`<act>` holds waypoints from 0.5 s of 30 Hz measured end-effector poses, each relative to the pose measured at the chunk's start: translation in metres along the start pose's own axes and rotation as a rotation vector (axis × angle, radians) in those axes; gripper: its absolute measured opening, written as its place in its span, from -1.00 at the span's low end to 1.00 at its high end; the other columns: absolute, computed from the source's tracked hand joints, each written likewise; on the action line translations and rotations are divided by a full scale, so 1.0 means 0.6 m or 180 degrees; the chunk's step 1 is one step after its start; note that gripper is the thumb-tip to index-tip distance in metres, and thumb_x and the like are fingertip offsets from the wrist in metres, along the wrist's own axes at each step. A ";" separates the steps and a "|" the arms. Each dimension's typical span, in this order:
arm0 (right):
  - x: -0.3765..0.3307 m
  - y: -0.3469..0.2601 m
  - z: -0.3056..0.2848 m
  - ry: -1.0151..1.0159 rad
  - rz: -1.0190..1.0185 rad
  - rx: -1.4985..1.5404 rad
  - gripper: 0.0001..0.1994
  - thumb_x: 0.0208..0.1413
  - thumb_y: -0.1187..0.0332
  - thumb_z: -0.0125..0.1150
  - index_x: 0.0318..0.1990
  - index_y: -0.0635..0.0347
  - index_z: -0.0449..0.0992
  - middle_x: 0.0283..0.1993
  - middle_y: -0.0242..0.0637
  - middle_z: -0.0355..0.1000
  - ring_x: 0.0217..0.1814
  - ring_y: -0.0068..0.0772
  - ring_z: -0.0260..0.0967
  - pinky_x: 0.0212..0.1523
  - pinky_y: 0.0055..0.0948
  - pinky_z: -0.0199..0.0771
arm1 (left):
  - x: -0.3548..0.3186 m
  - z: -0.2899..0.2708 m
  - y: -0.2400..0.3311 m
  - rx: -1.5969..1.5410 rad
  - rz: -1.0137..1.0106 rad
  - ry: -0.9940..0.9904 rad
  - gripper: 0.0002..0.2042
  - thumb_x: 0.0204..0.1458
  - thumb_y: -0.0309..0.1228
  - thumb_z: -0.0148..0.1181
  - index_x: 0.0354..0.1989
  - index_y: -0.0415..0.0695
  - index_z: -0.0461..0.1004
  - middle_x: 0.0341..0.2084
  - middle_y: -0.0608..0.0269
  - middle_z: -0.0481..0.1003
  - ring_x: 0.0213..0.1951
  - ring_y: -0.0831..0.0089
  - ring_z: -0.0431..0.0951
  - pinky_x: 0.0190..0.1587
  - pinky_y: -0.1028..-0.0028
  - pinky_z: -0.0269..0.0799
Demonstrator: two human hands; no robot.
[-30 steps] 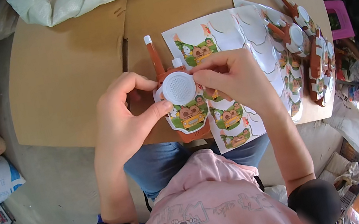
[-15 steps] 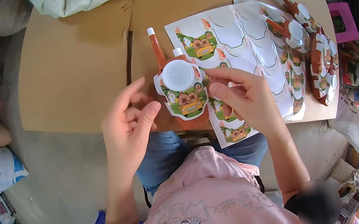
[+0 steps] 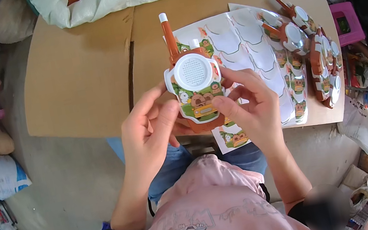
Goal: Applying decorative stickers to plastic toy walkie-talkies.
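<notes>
- My left hand (image 3: 150,133) and right hand (image 3: 251,110) grip an orange toy walkie-talkie (image 3: 194,86) between them, fingers closed on its sides, above the near edge of the cardboard table (image 3: 84,78).
- My right thumb presses the picture sticker on its lower front.
- Sticker sheets (image 3: 251,49) lie just behind it.
- A row of finished toys (image 3: 318,54) sits to the right.
</notes>
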State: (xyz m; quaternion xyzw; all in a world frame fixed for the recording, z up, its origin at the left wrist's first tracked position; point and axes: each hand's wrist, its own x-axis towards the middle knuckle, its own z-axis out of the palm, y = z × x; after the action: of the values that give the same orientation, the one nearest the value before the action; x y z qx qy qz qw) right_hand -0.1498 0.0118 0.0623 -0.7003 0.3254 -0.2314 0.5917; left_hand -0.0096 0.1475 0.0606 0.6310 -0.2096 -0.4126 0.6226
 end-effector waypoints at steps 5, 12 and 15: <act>-0.013 0.017 -0.012 0.0141 0.0102 0.0612 -0.53 0.04 0.49 0.39 0.12 0.39 0.45 0.05 -0.21 0.41 -0.16 -0.51 0.47 -0.21 -0.59 0.57 | -0.001 0.006 0.014 -0.0173 -0.0146 -0.0136 -0.60 0.35 -0.27 -0.13 0.21 -0.29 0.33 -0.45 0.15 0.59 -0.48 0.45 0.66 -0.62 0.66 0.33; -0.032 0.016 -0.025 0.0111 0.0322 0.1189 -0.52 0.09 0.48 0.37 0.15 0.43 0.40 0.06 -0.14 0.46 -0.02 -0.36 0.49 -0.09 -0.48 0.58 | -0.003 0.021 0.021 -0.0012 -0.0069 -0.0283 -0.57 0.34 -0.22 -0.10 0.22 -0.28 0.31 -0.43 0.14 0.59 -0.47 0.46 0.65 -0.61 0.65 0.32; -0.036 0.016 -0.030 0.0131 0.0342 0.1281 -0.52 0.08 0.49 0.37 0.15 0.44 0.40 0.06 -0.13 0.45 -0.02 -0.35 0.49 -0.12 -0.47 0.59 | -0.004 0.026 0.019 0.0022 -0.0039 -0.0334 -0.57 0.34 -0.21 -0.09 0.22 -0.28 0.31 -0.42 0.14 0.59 -0.47 0.47 0.65 -0.61 0.65 0.32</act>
State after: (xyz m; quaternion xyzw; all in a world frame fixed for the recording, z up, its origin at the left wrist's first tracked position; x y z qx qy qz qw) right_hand -0.1792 0.0146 0.0578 -0.5447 0.3215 -0.2742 0.7244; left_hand -0.0203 0.1380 0.0737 0.6119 -0.2395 -0.4483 0.6060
